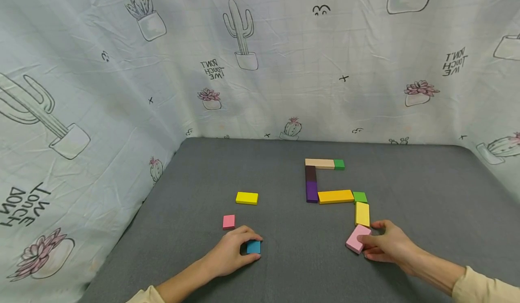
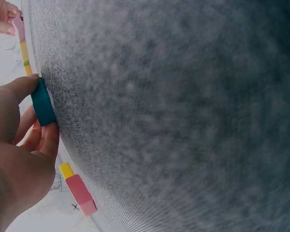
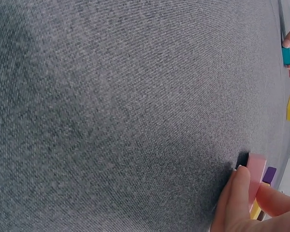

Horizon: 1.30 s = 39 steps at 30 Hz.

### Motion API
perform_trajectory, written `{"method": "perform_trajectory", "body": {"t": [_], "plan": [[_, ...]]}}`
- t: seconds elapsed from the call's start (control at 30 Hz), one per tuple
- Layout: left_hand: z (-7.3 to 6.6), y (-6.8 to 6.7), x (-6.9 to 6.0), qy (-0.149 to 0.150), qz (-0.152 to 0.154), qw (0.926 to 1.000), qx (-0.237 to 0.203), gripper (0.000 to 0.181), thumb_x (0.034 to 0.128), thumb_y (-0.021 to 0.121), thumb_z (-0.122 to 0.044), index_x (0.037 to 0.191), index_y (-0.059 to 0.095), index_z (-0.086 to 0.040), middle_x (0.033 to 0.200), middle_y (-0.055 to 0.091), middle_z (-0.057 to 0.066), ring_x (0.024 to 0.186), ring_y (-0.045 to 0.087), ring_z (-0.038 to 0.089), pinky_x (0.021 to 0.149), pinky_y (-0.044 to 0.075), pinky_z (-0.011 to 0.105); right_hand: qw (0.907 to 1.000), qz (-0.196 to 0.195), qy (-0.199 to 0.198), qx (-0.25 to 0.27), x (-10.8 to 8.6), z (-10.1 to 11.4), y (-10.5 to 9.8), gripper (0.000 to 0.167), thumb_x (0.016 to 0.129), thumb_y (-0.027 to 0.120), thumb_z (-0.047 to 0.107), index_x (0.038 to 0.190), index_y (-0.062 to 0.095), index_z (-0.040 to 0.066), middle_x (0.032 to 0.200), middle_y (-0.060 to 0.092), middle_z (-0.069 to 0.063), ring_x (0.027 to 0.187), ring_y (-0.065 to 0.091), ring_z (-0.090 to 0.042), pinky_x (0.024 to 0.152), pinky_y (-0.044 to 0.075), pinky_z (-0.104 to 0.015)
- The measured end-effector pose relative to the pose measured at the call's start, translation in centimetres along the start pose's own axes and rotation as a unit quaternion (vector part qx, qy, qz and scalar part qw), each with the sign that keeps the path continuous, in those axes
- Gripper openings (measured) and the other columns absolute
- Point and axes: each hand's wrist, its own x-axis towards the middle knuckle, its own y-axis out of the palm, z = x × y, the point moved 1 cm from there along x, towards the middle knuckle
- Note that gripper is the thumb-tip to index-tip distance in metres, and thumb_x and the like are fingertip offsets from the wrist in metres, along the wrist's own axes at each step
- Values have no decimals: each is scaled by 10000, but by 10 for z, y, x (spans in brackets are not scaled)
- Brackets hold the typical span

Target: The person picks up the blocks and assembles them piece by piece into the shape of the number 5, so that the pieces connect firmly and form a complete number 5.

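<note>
Between the thumb and fingers of my left hand (image 1: 233, 252) is a blue block (image 1: 253, 247), pinched at the table surface; in the left wrist view the block (image 2: 43, 102) looks teal. My right hand (image 1: 392, 244) grips a light pink block (image 1: 358, 239) by its sides, tilted at an angle below a pale yellow block (image 1: 362, 214). That yellow block ends a bent row: a light green block (image 1: 359, 197), an orange block (image 1: 336, 197), a purple block (image 1: 311, 192), a dark brown block (image 1: 310, 173), a beige block (image 1: 319, 163) and a green block (image 1: 339, 164).
Left of the row lie a bright yellow block (image 1: 247, 198) and a darker pink block (image 1: 229, 221), the latter just beyond my left hand. A grey cloth-covered table (image 1: 195, 172) bears everything. A white curtain (image 1: 284, 59) with cactus drawings hangs behind and at the sides.
</note>
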Motion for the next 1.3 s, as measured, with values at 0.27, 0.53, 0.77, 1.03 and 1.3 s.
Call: {"method": "perform_trajectory", "body": {"t": [0.27, 0.53, 0.77, 1.03, 1.3], "plan": [[0, 0, -1, -40, -41, 10000, 9, 285, 856, 737, -200, 1113, 668, -97, 1047, 568, -43, 919, 535, 92, 786, 479, 234, 9999, -23, 17, -153, 1, 2, 0, 762, 909, 661, 114, 1351, 102, -157, 838, 585, -147, 680, 604, -185, 672, 544, -307], [-1, -2, 0, -29, -63, 10000, 21, 289, 853, 740, -192, 1112, 669, -88, 1047, 566, -40, 924, 538, 99, 788, 482, 231, 9992, -90, -4, -390, 3, 4, 0, 773, 901, 676, 137, 1349, 118, -156, 855, 582, -157, 682, 595, -192, 672, 544, -308], [-2, -3, 2, -70, -27, 10000, 55, 281, 853, 739, -186, 1107, 673, -85, 1046, 570, -42, 923, 540, 100, 792, 481, 235, 9988, -109, -150, -443, 4, 3, -1, 779, 897, 681, 136, 1350, 119, -158, 854, 588, -154, 675, 597, -190, 663, 546, -315], [-3, -2, 1, -135, 15, 9999, 40, 281, 858, 736, -196, 1112, 674, -95, 1056, 570, -44, 938, 542, 103, 803, 479, 237, 9973, 11, -344, -655, 6, 11, -16, 842, 925, 644, 295, 1364, 101, -174, 928, 596, -185, 747, 619, -215, 699, 546, -350], [-2, 0, 0, -143, 27, 9999, 37, 282, 856, 737, -197, 1110, 675, -94, 1061, 572, -43, 945, 544, 103, 813, 477, 236, 9931, 150, -711, -918, 12, 27, -40, 763, 973, 533, 387, 1347, 209, -193, 1037, 545, -217, 856, 600, -210, 769, 526, -355]]}}
